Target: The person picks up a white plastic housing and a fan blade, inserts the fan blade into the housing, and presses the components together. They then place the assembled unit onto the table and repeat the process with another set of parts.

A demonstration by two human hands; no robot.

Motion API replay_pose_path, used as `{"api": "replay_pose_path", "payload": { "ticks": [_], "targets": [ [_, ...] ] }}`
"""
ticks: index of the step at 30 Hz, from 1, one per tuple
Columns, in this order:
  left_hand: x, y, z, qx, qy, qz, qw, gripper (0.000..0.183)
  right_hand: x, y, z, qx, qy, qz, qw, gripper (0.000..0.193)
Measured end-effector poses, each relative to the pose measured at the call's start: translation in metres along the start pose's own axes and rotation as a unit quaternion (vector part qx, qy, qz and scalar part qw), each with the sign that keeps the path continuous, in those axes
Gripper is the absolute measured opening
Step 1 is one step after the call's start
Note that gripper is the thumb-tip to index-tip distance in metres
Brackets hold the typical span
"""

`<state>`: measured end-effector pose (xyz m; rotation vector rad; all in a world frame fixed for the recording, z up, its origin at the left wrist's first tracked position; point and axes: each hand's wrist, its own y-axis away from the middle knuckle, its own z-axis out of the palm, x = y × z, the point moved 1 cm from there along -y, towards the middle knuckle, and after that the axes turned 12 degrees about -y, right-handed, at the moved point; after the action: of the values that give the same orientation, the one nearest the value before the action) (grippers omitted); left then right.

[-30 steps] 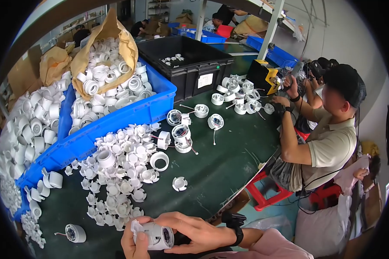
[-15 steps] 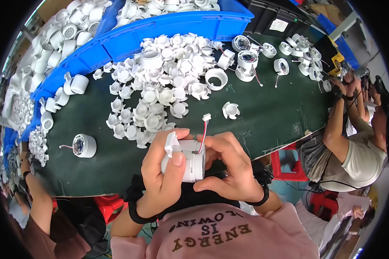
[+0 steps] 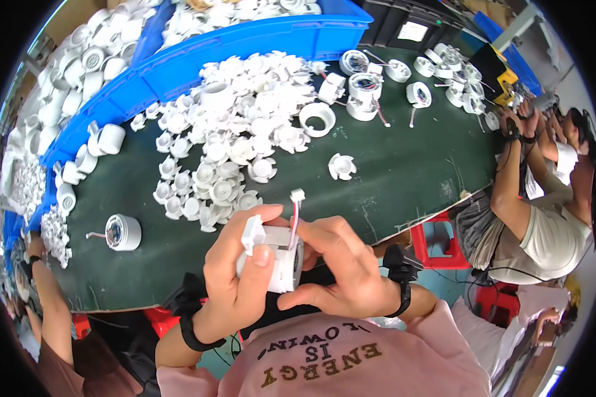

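In front of my chest, a white plastic cylindrical housing (image 3: 284, 270) lies on its side, its round end toward the right. My left hand (image 3: 226, 268) is closed around its left part, thumb on the near side, beside a small white bracket-like piece (image 3: 252, 233) that sticks up. My right hand (image 3: 347, 274) curls about the round end, fingers on the far side and thumb near the lower edge; its fingertips are partly hidden. A red and white wire (image 3: 295, 221) rises from the housing to a small white connector (image 3: 298, 196).
A heap of white fan impellers (image 3: 245, 119) covers the middle of the green table (image 3: 404, 169), with one impeller (image 3: 342, 167) apart. Wired motor units (image 3: 364, 92) stand to the right. Another wired unit (image 3: 123, 232) sits at left. Blue bins (image 3: 198, 63) line the back. A co-worker (image 3: 530, 212) sits at right.
The whole scene has shifted a little left in the picture. Both hands still hold the housing, which has turned slightly so its round end faces somewhat more away.
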<state>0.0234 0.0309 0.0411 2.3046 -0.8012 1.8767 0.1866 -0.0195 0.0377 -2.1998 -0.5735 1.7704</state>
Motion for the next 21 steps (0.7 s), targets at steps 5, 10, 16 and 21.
{"api": "replay_pose_path", "payload": {
  "ticks": [5,10,16,21],
  "targets": [
    [-0.005,-0.011,0.007,-0.042,-0.043,-0.097,0.993,0.035,0.007,0.0,-0.011,0.025,-0.03,0.033,0.999,0.075],
    [-0.015,-0.031,0.014,-0.15,-0.175,-0.001,0.973,0.057,0.014,0.003,-0.03,0.03,0.062,0.032,0.997,0.07],
    [-0.022,-0.032,-0.01,-0.081,0.093,-0.23,0.965,0.056,0.024,-0.008,-0.075,-0.007,0.121,-0.046,0.992,0.06],
    [-0.037,0.017,-0.106,0.121,0.011,-0.268,0.956,0.058,0.094,-0.035,-0.192,0.135,0.412,-0.008,0.901,0.054]
  ]
}}
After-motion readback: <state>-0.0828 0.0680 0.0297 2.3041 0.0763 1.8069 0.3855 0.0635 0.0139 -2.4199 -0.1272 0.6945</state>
